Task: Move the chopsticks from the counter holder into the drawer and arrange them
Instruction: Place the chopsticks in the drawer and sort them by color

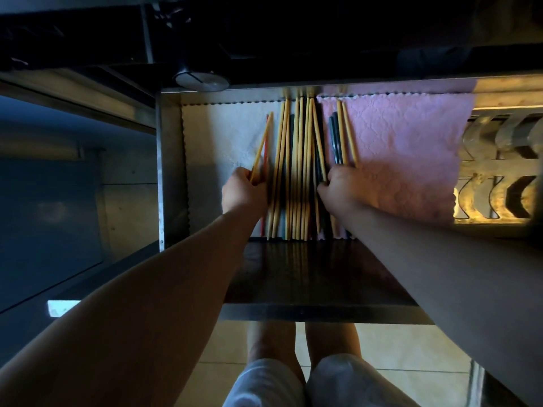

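In the head view, the chopsticks (296, 171) already lie in the open drawer (172, 171), a loose row running front to back across the seam between a grey cloth (217, 133) and a pink cloth (405, 148). So the moving looks done and the arranging is the step in hand. The left hand (242, 192) is curled round a few yellow sticks and lifts their far ends off the grey cloth, beside a red one. The right hand (342, 186) presses its fingers against the right side of the main bundle, with dark and yellow sticks just beyond it; whether it actually grips any I cannot tell. The next move probably calls for laying the lifted sticks down parallel and pushing the strays in so the ends line up.

The counter holder cannot be made out. The scene is dim, fingertips are hidden behind sticks, and the rack at the right edge (499, 171) is blurred.
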A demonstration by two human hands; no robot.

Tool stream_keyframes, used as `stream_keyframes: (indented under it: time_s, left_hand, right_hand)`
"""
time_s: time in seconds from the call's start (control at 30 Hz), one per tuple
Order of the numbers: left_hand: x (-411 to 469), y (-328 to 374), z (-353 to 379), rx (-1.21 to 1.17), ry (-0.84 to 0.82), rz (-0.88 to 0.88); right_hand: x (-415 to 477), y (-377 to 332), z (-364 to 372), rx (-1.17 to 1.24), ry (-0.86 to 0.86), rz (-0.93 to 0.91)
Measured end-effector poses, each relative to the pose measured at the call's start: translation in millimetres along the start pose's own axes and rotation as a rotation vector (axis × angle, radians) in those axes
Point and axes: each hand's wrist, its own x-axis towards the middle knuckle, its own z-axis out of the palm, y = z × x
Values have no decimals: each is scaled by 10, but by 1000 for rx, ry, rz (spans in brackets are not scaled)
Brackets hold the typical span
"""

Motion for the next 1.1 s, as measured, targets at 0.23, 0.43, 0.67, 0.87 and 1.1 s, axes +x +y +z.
stream_keyframes:
  time_s: [0.23,0.43,0.67,0.87,1.1]
  left_hand:
    - [-47,97,113,38,-55,72]
    - [-49,193,179,67,-77,3]
    - [-111,204,110,8,-64,-41]
    - [-97,226,143,17,-96,3]
    - [-68,278,142,13,-134,-66]
  right_hand:
    - [50,52,0,199,-61,95]
    - [-26,95,-1,591,-91,258]
    - [-35,56,-115,700,-62,322]
    - [-106,-42,-111,674,-75,252]
    - [-127,-9,-46,650,-56,221]
